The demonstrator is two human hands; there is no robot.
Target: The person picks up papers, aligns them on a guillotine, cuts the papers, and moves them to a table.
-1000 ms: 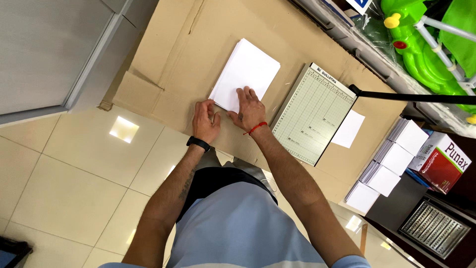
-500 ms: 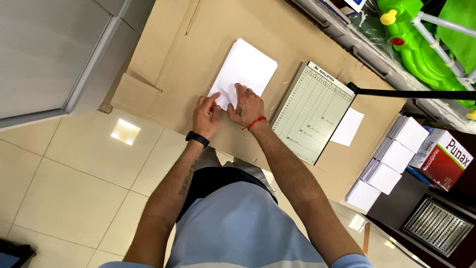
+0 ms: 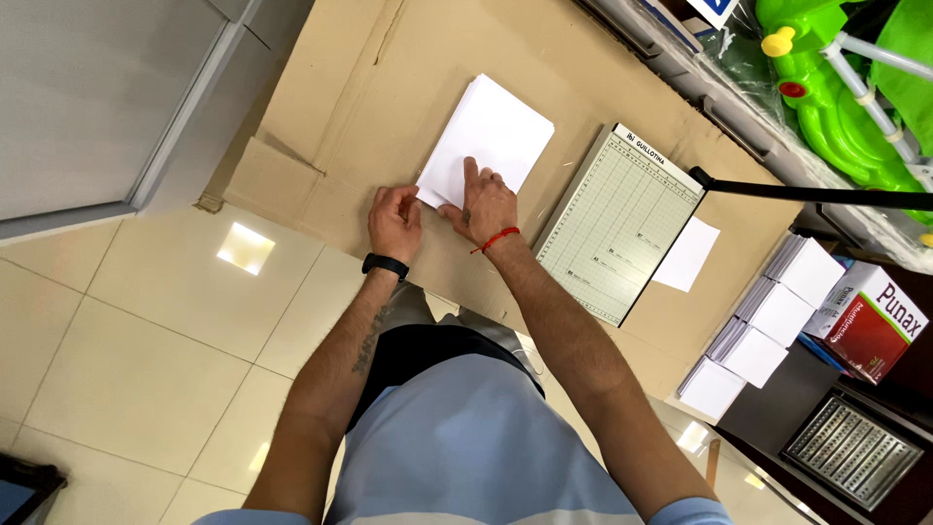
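I kneel on a pale tiled floor [image 3: 126, 389] and look down at a sheet of brown cardboard [image 3: 360, 107] spread flat in front of me. On it lies a stack of white paper [image 3: 496, 131], turned a little askew to the cardboard's edges.

My right hand [image 3: 483, 204] rests flat on the near part of the stack, fingers spread and loose, the forefinger reaching up onto the top sheet; it presses down rather than grips. A red string sits around that wrist.

My left hand [image 3: 394, 222] is at the stack's near left corner, fingers curled and fingertips at the paper's edge. Whether they pinch the corner or only touch it, I cannot tell from here. A black band [image 3: 385, 263] is on that wrist.

Just to the right of the stack, close but apart from it, lies a paper cutter [image 3: 617, 224] with a pale green gridded board; its black arm [image 3: 807, 192] stands raised and stretches off to the right. A small white slip [image 3: 686, 255] lies beside the cutter's right edge, on the cardboard.

Further right, several smaller piles of cut paper [image 3: 773, 316] sit in a row, with a red and white box [image 3: 870, 326] next to them. Green plastic toys [image 3: 836, 78] wrapped in clear film fill the top right corner.
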